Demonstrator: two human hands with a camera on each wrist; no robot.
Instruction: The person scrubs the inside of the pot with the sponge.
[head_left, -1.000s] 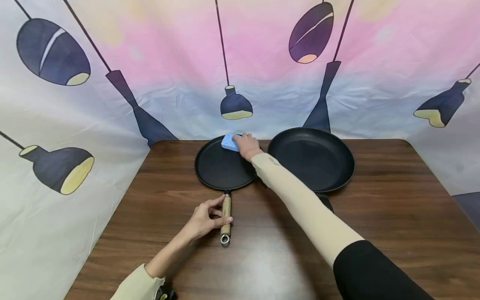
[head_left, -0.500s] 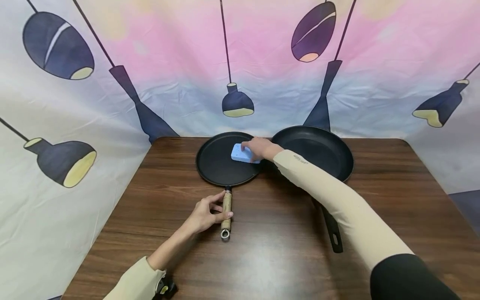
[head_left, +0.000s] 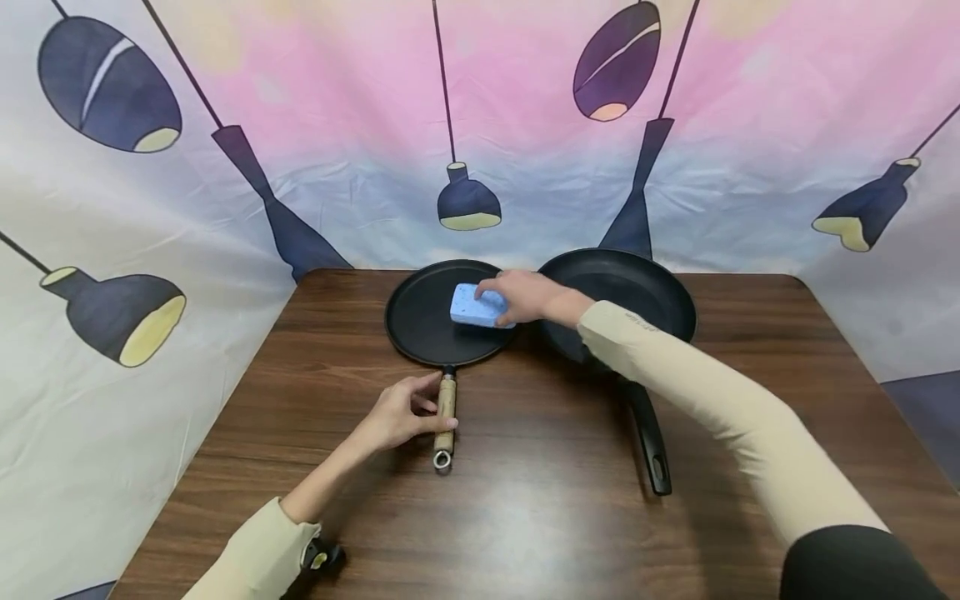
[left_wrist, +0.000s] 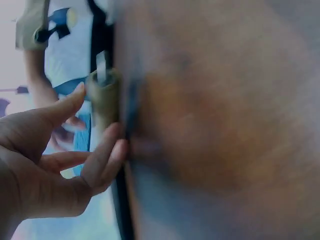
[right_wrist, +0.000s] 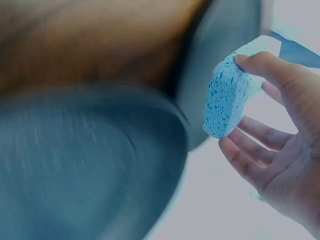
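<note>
A flat black pan (head_left: 416,321) lies at the back of the table, a little left of the middle. My left hand (head_left: 397,412) holds its wooden handle (head_left: 446,400) between thumb and fingers; the left wrist view shows the same handle (left_wrist: 104,105) end-on with its metal ring. Over the right half of that pan, my right hand (head_left: 528,297) grips a blue sponge (head_left: 472,307). In the right wrist view the sponge (right_wrist: 220,100) is pinched between thumb and fingertips, its porous side showing. Whether it touches the pan cannot be told.
A deeper black frying pan (head_left: 611,279) stands close by on the right, its black handle (head_left: 648,437) pointing towards me. My right forearm passes over it. Behind the brown wooden table (head_left: 540,500) hangs a cloth (head_left: 360,167) printed with lamps.
My right hand has drawn the sponge from the flat pan's far edge towards its near right side. The left hand keeps its hold on the handle. The head view has shifted slightly.
</note>
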